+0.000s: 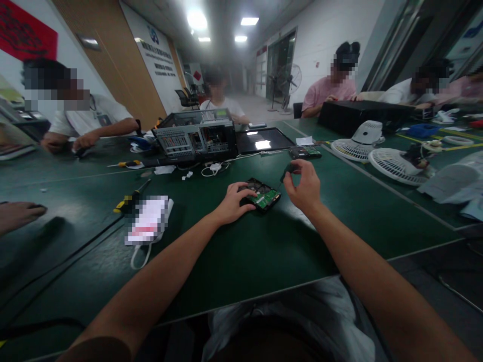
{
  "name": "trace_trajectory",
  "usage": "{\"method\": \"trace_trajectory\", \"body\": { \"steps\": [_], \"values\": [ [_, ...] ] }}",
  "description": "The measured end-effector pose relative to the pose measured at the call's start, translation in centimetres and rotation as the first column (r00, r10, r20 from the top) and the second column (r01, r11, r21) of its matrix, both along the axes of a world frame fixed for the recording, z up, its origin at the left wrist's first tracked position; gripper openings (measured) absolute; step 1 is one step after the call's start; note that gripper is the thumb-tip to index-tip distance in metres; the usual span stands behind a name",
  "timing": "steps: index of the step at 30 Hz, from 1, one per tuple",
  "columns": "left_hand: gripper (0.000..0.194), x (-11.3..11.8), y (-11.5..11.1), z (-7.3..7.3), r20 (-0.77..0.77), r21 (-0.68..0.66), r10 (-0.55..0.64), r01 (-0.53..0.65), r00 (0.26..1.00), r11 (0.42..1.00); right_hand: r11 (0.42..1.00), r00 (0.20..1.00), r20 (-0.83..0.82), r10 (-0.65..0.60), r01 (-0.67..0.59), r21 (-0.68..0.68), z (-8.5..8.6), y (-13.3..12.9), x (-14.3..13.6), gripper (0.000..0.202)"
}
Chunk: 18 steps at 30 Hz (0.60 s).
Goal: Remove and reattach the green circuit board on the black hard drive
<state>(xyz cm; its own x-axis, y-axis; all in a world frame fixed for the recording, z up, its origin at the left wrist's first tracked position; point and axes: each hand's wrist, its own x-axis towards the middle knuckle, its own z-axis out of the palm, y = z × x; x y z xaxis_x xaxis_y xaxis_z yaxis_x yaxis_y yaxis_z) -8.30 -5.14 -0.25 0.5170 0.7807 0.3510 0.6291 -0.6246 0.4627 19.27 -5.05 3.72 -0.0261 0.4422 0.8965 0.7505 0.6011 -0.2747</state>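
Observation:
A hard drive (268,197) with its green circuit board facing up lies on the green table. My left hand (233,203) grips its left side, fingers over the top edge and thumb along the near side. At the drive's right end my right hand (305,187) is closed on the dark handle of a small screwdriver (288,172). Its thin shaft points down toward the drive's right edge; I cannot tell whether the tip touches it.
Behind the drive stand an open computer case (196,138) and a flat black panel (264,140). Another circuit-board device (305,152) lies right of it. Fan parts (396,166) sit at right. A yellow-black screwdriver (130,201) and white box (149,220) lie left. Several people work around the table.

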Motion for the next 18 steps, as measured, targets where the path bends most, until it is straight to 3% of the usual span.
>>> {"method": "trace_trajectory", "body": {
  "steps": [18],
  "values": [
    [0.039,0.02,0.07,-0.26,0.022,0.027,0.000,0.000,1.000,1.000,0.998,0.998,-0.040,0.054,-0.056,-0.038,0.00,-0.19,-0.37,0.039]
  ]
}}
